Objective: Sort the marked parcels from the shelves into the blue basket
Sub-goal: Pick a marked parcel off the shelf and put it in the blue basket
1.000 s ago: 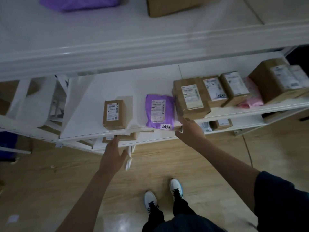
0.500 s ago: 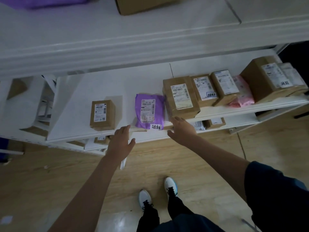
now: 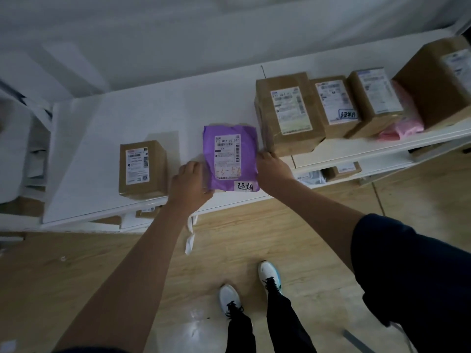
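A purple mailer parcel [image 3: 229,138] with a white label and a handwritten mark at its lower right corner lies at the front edge of the white shelf [image 3: 102,159]. My left hand [image 3: 190,186] grips its left edge and my right hand [image 3: 271,169] grips its right edge. A brown box [image 3: 334,103] to the right also carries a handwritten mark on its label. The blue basket is out of view.
A small brown box [image 3: 142,169] stands left of the mailer. A larger box [image 3: 288,113], more boxes [image 3: 374,98] and a pink bag [image 3: 405,126] fill the shelf's right side. An upper shelf [image 3: 229,34] overhangs. Lower shelves hold more parcels. My feet stand on wooden floor [image 3: 76,276].
Both hands rose from below the shelf edge and closed on the sides of the purple mailer. The view moved closer to the shelf.
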